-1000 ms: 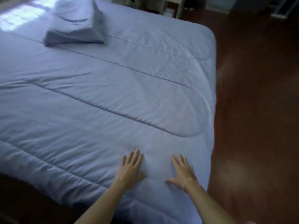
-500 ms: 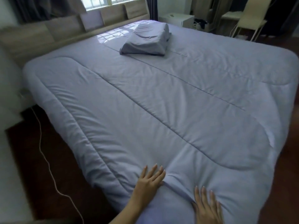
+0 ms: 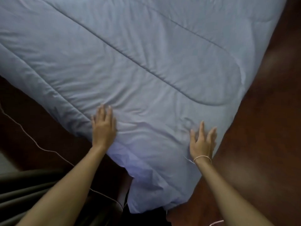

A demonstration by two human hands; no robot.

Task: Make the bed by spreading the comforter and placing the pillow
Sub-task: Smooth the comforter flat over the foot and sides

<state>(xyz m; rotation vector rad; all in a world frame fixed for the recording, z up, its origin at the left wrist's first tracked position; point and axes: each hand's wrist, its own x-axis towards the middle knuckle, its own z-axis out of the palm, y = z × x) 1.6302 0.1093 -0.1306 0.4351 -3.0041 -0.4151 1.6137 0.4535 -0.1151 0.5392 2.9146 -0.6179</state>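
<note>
Blue-grey comforter (image 3: 146,62) is lying spread across the bed, its near corner hanging toward the dark wooden floor (image 3: 268,111). We are pressing our left hand (image 3: 103,128) and right hand (image 3: 202,142) flat and open on that corner, likely smoothing wrinkles.

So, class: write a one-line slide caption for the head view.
Left hand and right hand press flat on the blue comforter at the bed's corner.

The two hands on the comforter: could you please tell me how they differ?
The left hand keeps its fingers together; the right hand spreads them. The right wrist wears a thin band; the left is bare. The right lies nearer the corner. Both rest open, palm down, on the comforter.
</note>
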